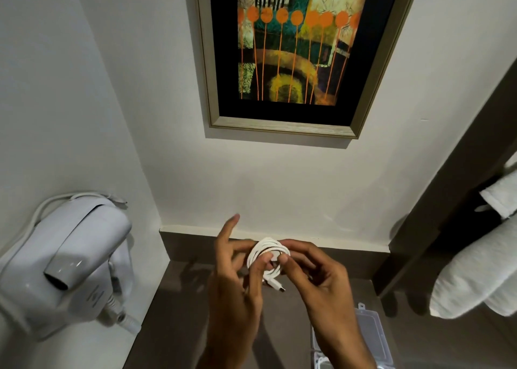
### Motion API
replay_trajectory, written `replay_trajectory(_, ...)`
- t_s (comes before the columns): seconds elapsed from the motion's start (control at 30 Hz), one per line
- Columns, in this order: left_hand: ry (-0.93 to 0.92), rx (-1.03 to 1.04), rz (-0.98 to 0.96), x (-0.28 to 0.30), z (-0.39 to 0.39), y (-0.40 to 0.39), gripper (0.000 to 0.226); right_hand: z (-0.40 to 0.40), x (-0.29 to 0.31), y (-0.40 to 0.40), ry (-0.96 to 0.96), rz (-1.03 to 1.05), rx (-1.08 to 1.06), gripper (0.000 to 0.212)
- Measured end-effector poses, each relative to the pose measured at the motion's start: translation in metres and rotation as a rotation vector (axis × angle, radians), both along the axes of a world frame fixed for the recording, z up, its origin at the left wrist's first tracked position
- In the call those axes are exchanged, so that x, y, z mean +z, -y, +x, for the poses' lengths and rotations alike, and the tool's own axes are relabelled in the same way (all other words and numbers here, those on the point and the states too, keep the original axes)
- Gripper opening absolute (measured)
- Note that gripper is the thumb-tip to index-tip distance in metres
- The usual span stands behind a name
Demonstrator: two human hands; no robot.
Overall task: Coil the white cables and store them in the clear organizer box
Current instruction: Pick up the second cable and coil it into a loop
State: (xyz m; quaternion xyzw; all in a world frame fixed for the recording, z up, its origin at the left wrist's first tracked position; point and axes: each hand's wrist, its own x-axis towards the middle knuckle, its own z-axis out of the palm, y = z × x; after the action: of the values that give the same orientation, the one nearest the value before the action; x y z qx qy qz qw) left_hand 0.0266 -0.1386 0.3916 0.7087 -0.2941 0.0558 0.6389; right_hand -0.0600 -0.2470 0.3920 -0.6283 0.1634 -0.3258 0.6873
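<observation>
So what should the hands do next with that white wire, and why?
Probably tuck the loose plug end into the coiled white cable, since both the left hand and right hand hold it wound but the plug dangles. The clear organizer box waits below.

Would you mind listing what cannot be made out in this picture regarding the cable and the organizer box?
- Organizer box, head view: the right hand and the bottom edge hide most of it, so its contents are unclear.
- White cable: fingers of both hands, including the left hand, cover part of the coil; only one plug shows.
</observation>
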Motion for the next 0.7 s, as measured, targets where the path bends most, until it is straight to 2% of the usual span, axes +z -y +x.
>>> replay_trajectory(0.07, 0.132, -0.007, 0.081, -0.003, 0.003, 0.000, 0.043, -0.001, -0.003, 0.001, 0.001, 0.026, -0.006, 0.021)
replay_trajectory(0.13, 0.154, -0.024, 0.089, -0.007, 0.005, -0.001, 0.028, -0.002, -0.005, 0.002, -0.001, 0.013, 0.004, 0.022)
replay_trajectory(0.2, 0.079, -0.056, 0.071, -0.010, 0.007, 0.000, 0.020, -0.004, -0.007, 0.004, -0.014, -0.007, 0.026, 0.022)
replay_trajectory(0.3, -0.095, -0.146, 0.027, -0.012, 0.011, 0.000, 0.018, -0.006, -0.009, 0.007, -0.046, -0.031, 0.051, 0.020)
replay_trajectory(0.5, -0.310, -0.208, -0.035, -0.013, 0.017, 0.001, 0.015, -0.004, -0.018, 0.008, -0.084, -0.112, 0.009, 0.016)
replay_trajectory(0.7, -0.393, -0.169, -0.039, -0.018, 0.016, 0.001, 0.021, -0.002, -0.022, 0.009, -0.105, -0.204, -0.021, 0.020)
